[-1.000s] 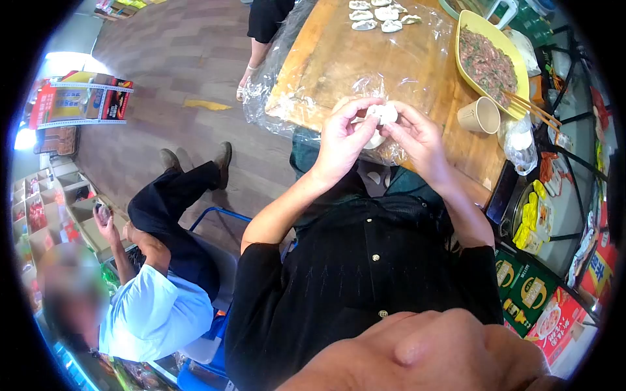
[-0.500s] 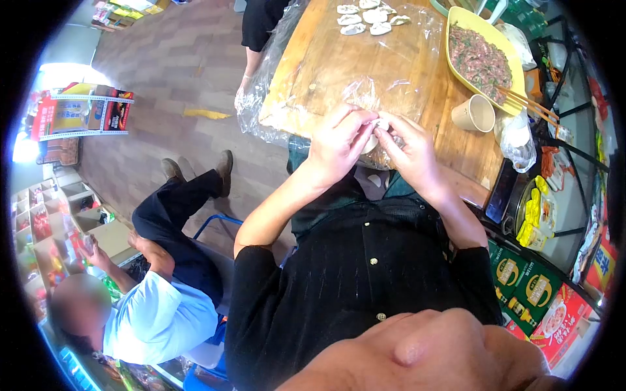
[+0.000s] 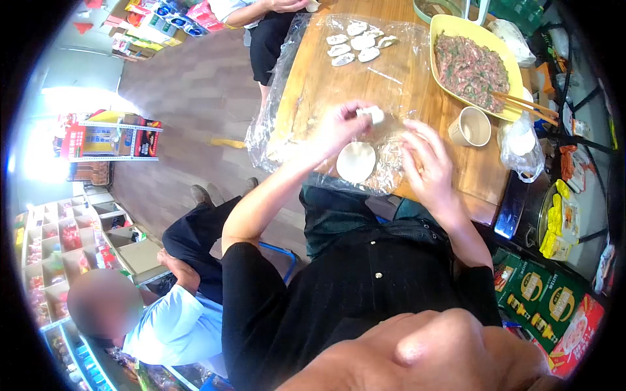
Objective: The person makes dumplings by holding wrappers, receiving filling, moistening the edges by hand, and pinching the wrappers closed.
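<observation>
Between the fingertips of my left hand (image 3: 340, 128) is a white dumpling (image 3: 373, 115), held over the plastic-covered table. My right hand (image 3: 428, 163) is apart from it to the right, fingers loosely curved and spread, with nothing visible in them. Below my left hand lies a round white dough wrapper (image 3: 356, 163) on the clear plastic sheet (image 3: 385, 181); whether it is one or a stack I cannot tell. Several finished dumplings (image 3: 362, 43) sit grouped at the far side. A yellow bowl (image 3: 438, 78) of minced meat filling (image 3: 471, 65) stands at the right, chopsticks (image 3: 525, 106) resting in it.
A paper cup (image 3: 471, 127) stands near the bowl, beside a clear plastic bag (image 3: 523, 153). The wooden table (image 3: 313, 98) ends close to my lap. One person (image 3: 173, 319) sits at my left; another person's hand (image 3: 287, 5) shows across the table. Shelves (image 3: 580, 130) line the right side.
My hands were together pinching the dumpling; now they are apart. My left hand keeps the dumpling, my right has opened away from it. The round wrapper is uncovered, and the view has shifted.
</observation>
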`<move>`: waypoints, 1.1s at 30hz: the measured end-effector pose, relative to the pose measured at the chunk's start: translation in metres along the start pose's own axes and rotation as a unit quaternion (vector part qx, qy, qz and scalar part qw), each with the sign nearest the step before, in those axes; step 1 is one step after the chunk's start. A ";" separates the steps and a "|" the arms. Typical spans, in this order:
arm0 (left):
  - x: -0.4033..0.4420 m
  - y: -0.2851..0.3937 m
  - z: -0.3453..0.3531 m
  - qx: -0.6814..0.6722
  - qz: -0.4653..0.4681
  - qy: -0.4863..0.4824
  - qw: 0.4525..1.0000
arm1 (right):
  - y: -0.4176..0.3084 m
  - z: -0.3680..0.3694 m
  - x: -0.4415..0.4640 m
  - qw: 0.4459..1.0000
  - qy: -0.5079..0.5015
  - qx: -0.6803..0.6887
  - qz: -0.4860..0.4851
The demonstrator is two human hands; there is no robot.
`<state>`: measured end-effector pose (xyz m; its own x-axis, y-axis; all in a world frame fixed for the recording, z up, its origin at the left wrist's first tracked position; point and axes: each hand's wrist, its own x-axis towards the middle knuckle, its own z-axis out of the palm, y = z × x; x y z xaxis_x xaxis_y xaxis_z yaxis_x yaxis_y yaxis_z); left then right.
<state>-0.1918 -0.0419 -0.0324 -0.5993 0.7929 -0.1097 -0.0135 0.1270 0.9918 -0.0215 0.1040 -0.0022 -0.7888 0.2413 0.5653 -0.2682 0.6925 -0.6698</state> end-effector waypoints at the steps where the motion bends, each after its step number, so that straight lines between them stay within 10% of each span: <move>1: 0.014 -0.001 -0.006 -0.007 0.014 0.036 0.999 | 0.003 -0.005 -0.004 1.000 0.014 0.014 0.017; 11: 0.102 -0.031 -0.040 0.515 0.248 0.214 0.792 | 0.026 -0.017 -0.032 0.997 -0.043 0.060 0.001; 33: 0.100 -0.018 -0.027 0.564 0.249 0.201 0.761 | 0.021 -0.023 -0.049 0.996 -0.024 0.085 0.013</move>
<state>-0.2733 0.0191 -0.0596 -0.5053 0.6931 0.5142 0.8553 0.4812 0.1918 0.0247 0.1222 -0.0329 -0.8209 0.2223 0.5260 -0.3344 0.5595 -0.7584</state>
